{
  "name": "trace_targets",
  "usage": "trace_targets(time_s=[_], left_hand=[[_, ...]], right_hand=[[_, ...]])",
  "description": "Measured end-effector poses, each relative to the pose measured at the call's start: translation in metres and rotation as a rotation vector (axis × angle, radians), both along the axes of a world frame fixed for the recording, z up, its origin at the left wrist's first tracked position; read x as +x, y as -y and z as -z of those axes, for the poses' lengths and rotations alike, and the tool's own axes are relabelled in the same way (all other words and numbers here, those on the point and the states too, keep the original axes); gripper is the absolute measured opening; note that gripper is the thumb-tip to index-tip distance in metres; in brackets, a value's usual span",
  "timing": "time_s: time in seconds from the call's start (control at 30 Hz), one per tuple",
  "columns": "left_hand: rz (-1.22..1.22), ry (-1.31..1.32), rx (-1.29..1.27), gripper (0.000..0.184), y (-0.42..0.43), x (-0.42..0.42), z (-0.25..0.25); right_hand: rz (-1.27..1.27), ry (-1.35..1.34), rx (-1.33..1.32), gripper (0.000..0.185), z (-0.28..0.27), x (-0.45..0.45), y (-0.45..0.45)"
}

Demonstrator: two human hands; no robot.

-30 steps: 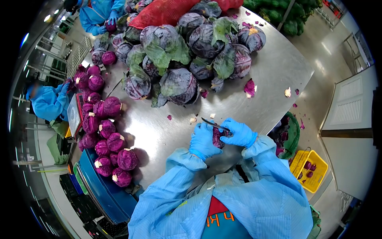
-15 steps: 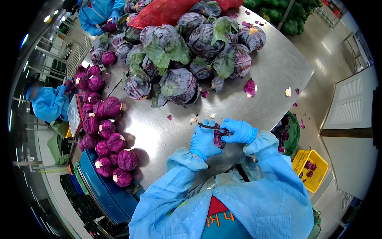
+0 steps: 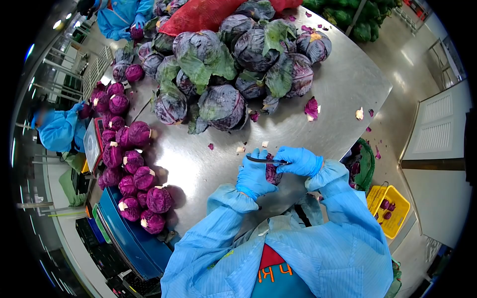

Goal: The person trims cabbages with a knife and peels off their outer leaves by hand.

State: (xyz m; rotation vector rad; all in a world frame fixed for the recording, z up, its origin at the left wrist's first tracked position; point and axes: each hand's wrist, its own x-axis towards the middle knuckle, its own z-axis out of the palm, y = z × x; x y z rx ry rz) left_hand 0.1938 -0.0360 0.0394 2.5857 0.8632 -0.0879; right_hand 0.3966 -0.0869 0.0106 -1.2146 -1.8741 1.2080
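My gloved left hand point(image 3: 253, 178) is wrapped round the left side of a small purple cabbage point(image 3: 272, 174), low over the metal table. Gripped in my gloved right hand point(image 3: 301, 162) is a knife point(image 3: 268, 161), its dark blade lying across the top of the cabbage toward my left fingers. Both hands hide much of this head. Just beyond them are pale cut stem pieces point(image 3: 265, 144). Untrimmed red cabbages point(image 3: 222, 108) with loose green-grey outer leaves are heaped farther back.
Trimmed purple cabbages point(image 3: 133, 161) are piled at the left, by a blue bin point(image 3: 130, 243) and a scale point(image 3: 92, 144). A red mesh sack point(image 3: 198, 17) lies on the heap. At right are a green net bag point(image 3: 366, 166) and yellow crate point(image 3: 403, 211). Two co-workers point(image 3: 59, 130) handle cabbages.
The knife blade has turned slightly and lies more level across the cabbage. My right hand has shifted very little, and my left hand keeps its hold.
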Motion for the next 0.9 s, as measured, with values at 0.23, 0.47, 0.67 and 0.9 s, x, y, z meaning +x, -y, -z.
trace_targets(time_s=[0.23,0.47,0.67,0.9], left_hand=[[-0.090,0.044,0.008,0.075,0.004,-0.002,0.021],[-0.106,0.095,-0.058,0.084,-0.001,0.001,-0.005],[-0.182,0.085,-0.082,0.091,0.000,-0.001,0.006],[-0.203,0.030,-0.177,0.095,-0.001,0.002,0.000]], right_hand=[[-0.047,0.121,0.045,0.023,-0.006,0.002,-0.007],[-0.026,0.229,0.128,0.029,-0.011,-0.003,-0.005],[-0.026,0.145,0.171,0.018,-0.006,-0.003,-0.004],[-0.243,0.347,0.296,0.015,-0.027,-0.004,-0.019]])
